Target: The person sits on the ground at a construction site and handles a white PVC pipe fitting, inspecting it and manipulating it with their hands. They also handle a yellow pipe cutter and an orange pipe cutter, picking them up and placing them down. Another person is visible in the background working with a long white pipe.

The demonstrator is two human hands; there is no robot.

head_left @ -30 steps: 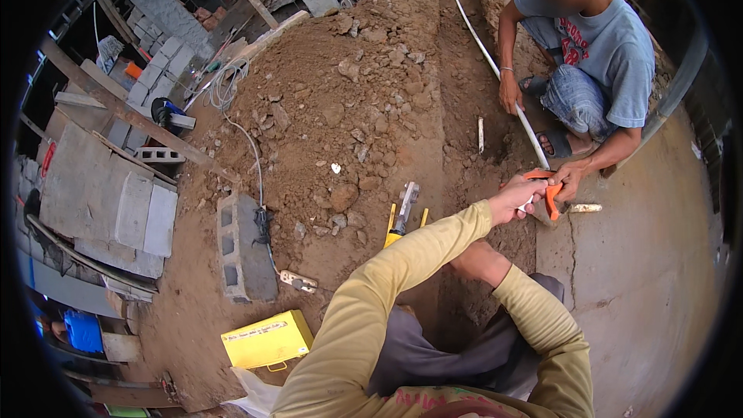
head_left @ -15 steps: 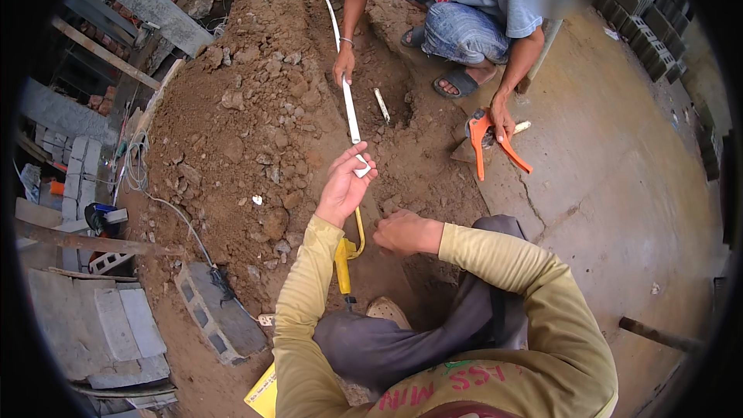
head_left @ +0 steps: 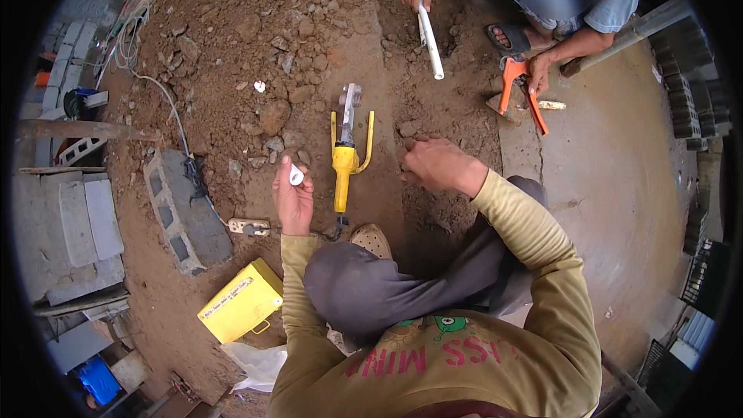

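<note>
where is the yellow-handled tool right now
In the head view, just left of centre, the yellow-handled tool is on the dirt between the person's left hand and right hand.

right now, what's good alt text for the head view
A bare left hand holds up a short white pipe piece beside a yellow-handled pipe welder on dirt, the right hand on its other side. Opposite, a co-worker holds a long white pipe and an orange-handled pipe cutter.
</note>
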